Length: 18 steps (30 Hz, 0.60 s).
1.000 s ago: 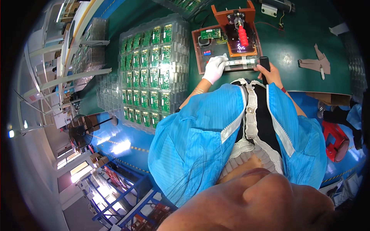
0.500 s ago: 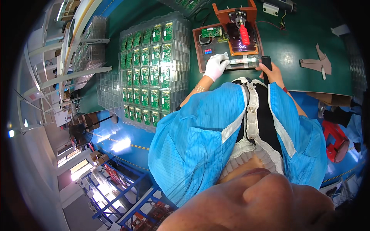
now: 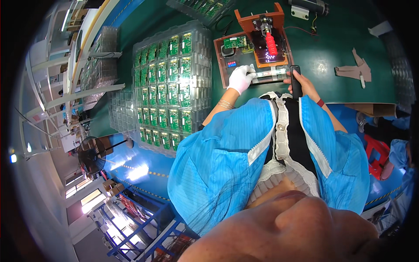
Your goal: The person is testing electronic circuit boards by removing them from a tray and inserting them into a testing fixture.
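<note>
My left hand [image 3: 241, 77], in a white glove, grips the left end of a long pale strip [image 3: 268, 74] lying along the front edge of an orange-brown test fixture [image 3: 256, 21]. My right hand [image 3: 307, 86] is bare and holds a slim black handheld device [image 3: 296, 82] at the strip's right end. The fixture carries a red clamp handle [image 3: 271, 43], a lit dot display [image 3: 269, 56] and a small green circuit board [image 3: 235, 42]. My blue coat hides both forearms below the wrists.
A clear tray of several green circuit boards [image 3: 170, 83] lies left of the fixture, with stacked clear trays [image 3: 98, 56] beyond it. Brown tape scraps [image 3: 351, 70] sit on the green table mat [image 3: 323, 52]. A cardboard box [image 3: 371, 107] stands at the right.
Both hands stay at the front of the fixture, still holding the strip and the black device. Only the view has shifted slightly.
</note>
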{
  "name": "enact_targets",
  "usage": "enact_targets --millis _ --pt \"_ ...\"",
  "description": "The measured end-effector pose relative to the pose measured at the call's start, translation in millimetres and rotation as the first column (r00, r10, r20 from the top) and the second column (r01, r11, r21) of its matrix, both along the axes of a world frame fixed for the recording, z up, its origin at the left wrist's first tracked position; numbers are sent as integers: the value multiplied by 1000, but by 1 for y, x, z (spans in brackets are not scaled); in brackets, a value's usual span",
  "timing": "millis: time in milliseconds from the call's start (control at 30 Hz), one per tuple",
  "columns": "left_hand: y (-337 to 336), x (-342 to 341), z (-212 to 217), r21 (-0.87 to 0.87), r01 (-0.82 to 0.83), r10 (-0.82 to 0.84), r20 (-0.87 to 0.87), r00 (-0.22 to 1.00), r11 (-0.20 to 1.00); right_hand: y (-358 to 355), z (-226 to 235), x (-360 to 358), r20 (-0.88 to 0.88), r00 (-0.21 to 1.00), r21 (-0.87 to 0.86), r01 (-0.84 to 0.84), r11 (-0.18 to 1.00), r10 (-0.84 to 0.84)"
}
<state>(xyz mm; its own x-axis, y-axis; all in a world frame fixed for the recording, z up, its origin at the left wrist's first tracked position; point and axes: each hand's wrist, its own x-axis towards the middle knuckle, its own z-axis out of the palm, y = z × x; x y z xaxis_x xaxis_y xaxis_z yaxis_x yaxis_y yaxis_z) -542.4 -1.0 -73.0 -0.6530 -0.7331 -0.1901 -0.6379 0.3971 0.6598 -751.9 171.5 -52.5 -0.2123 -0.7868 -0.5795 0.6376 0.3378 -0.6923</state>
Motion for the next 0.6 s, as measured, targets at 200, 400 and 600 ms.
enact_targets --millis 200,400,600 --pt "0 -2 3 -12 11 -11 5 1000 1000 -1 1 -2 138 990 -22 5 1000 -2" --pt "-1 -3 3 20 5 -5 7 1000 1000 1 -16 -6 162 986 -72 -12 997 24" --pt "0 -3 6 48 -6 5 15 1000 999 1 -22 -9 198 980 -77 -9 997 24"
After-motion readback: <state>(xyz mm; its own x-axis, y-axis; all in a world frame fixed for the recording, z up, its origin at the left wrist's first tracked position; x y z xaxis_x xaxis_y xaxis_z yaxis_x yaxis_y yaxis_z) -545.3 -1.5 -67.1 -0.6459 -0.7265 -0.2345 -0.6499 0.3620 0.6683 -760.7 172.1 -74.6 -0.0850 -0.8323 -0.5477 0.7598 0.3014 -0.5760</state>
